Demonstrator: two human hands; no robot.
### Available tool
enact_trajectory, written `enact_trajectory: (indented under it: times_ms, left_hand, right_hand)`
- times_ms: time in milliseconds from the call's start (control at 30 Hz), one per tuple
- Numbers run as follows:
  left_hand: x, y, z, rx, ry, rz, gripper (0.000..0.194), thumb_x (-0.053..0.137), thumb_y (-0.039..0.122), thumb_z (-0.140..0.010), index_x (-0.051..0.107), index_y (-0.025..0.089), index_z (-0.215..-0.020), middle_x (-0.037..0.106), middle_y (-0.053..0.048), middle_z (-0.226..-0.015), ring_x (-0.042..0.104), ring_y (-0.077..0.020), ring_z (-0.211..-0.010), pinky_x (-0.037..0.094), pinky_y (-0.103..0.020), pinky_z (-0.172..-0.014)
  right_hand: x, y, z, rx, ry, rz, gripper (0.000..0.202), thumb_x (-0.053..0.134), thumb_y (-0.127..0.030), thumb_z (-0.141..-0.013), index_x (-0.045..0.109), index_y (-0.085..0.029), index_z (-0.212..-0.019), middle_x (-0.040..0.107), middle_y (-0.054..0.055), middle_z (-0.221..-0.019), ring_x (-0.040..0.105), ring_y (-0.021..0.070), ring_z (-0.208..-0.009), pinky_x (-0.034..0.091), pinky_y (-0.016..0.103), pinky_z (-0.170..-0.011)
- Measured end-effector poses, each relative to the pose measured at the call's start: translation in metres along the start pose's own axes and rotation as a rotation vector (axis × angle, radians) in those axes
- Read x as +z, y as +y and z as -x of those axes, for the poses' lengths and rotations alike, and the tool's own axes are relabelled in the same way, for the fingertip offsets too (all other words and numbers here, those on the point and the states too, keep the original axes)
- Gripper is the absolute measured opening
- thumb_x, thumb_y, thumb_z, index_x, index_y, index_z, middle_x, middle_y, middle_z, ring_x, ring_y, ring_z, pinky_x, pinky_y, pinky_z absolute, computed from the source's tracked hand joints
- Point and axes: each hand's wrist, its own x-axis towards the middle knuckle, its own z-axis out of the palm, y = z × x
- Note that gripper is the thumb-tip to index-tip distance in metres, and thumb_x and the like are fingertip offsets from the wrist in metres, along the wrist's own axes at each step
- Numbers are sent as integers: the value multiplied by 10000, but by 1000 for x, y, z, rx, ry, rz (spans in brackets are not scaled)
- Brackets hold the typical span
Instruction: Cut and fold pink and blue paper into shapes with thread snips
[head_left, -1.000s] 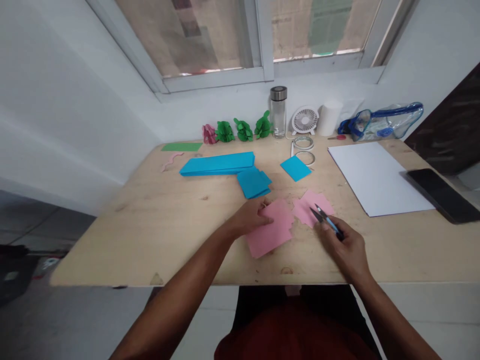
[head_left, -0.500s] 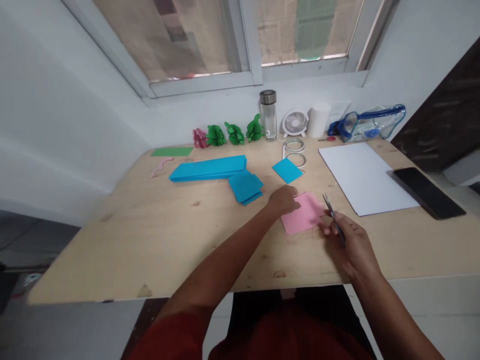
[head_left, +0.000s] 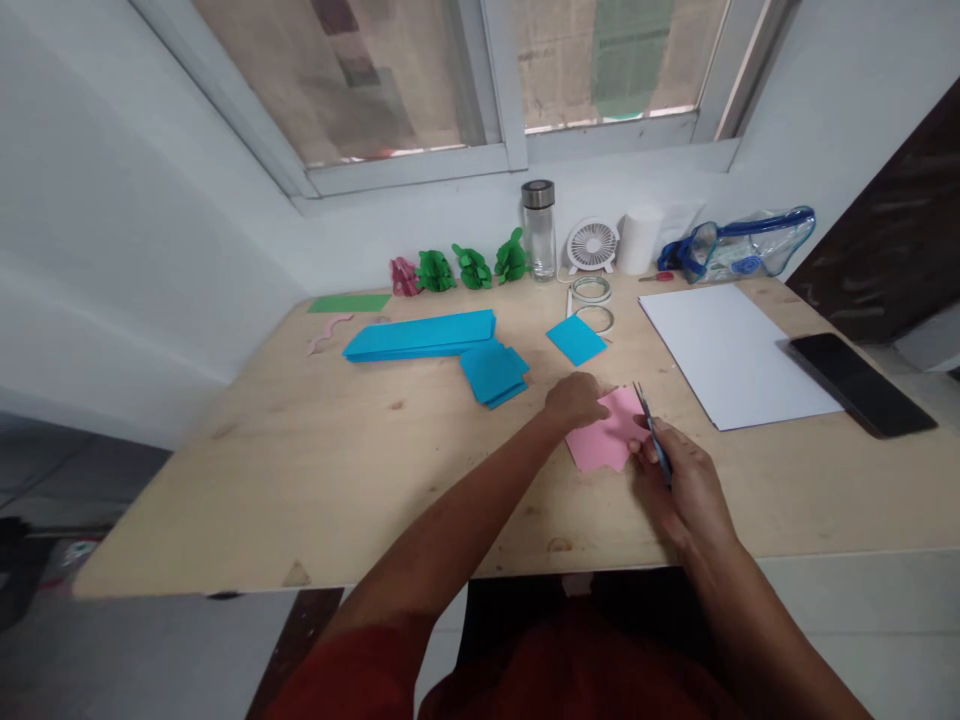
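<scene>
My left hand [head_left: 577, 402] pinches the upper left edge of a pink paper [head_left: 598, 441], just above the wooden table. The paper's lower edge shows a notch. In my right hand [head_left: 688, 478] is a pair of scissors [head_left: 657, 441], closed in the fingers with the blades pointing up and away from me. The blades lie at the paper's right edge; whether they are cutting it I cannot tell. Right-hand fingertips also touch the paper's lower right corner. A single blue paper square [head_left: 577, 340] lies just beyond my left hand.
To the left lie blue strips [head_left: 420, 335] and blue squares [head_left: 491, 372]. White sheets [head_left: 735, 355] and a phone [head_left: 862, 383] are on the right. Along the wall stand green paper shapes [head_left: 473, 267], a glass bottle [head_left: 538, 235], a small fan [head_left: 592, 245] and a clear pouch [head_left: 757, 245]; tape rolls [head_left: 592, 291] lie nearer.
My right hand and the scissors have moved left, up against the pink paper. The paper has turned slightly, and its notched lower edge now shows. My left hand keeps its hold.
</scene>
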Motion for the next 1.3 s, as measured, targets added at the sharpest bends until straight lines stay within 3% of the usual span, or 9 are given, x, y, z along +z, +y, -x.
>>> enact_trajectory:
  times_ms: [300,467,567,700,933,1167,1300]
  left_hand:
    - [7,-2,4,69,32,-5,312,630,183,-629,572,175,-935,628,-6,-902,579,-159,-808,419,-239,-617]
    - [6,0,1,106,-10,-15,78,631,196,-606,564,171,-637,549,18,-620,548,-151,-639,379,-240,-537]
    - [4,0,-1,120,-30,-9,148,648,204,-596,522,168,-527,448,41,-494,499,-127,-540,337,-231,-487]
    - [3,0,-1,128,-32,11,143,660,221,-606,549,162,-539,444,52,-479,483,-109,-514,321,-217,-469]
    - [4,8,5,171,17,-7,64,634,158,-623,620,151,-686,576,20,-628,533,-133,-613,391,-233,-541]
    - [-5,7,35,225,94,-80,402,517,68,-707,592,196,-1080,669,-50,-1028,595,-208,-960,443,-303,-821]
    - [-17,2,63,325,202,-321,435,460,78,-784,505,198,-1200,655,-92,-1079,589,-274,-1031,399,-414,-874]
  right_hand:
    - [-7,9,-3,-70,-16,86,237,742,-377,-687,704,-162,-780,488,-52,-520,580,130,-619,462,262,-679]
    - [-10,15,-5,-99,-29,116,235,732,-376,-701,705,-175,-818,532,-40,-546,590,136,-630,458,269,-680]
    - [-9,17,-4,-124,-29,131,241,714,-386,-718,704,-176,-836,559,-36,-570,588,134,-599,462,277,-669]
    - [-6,16,0,-123,-18,116,229,725,-374,-707,700,-171,-809,568,-39,-569,574,121,-574,461,273,-665]
    - [-3,16,3,-82,1,53,210,755,-343,-682,703,-169,-787,546,-46,-548,553,111,-589,451,255,-658]
    - [-11,5,4,-138,-6,43,196,742,-363,-696,692,-182,-750,483,-54,-528,548,120,-605,485,272,-684]
    - [-14,-8,-2,-223,37,56,210,744,-383,-694,695,-190,-760,476,-63,-535,519,103,-551,509,281,-682]
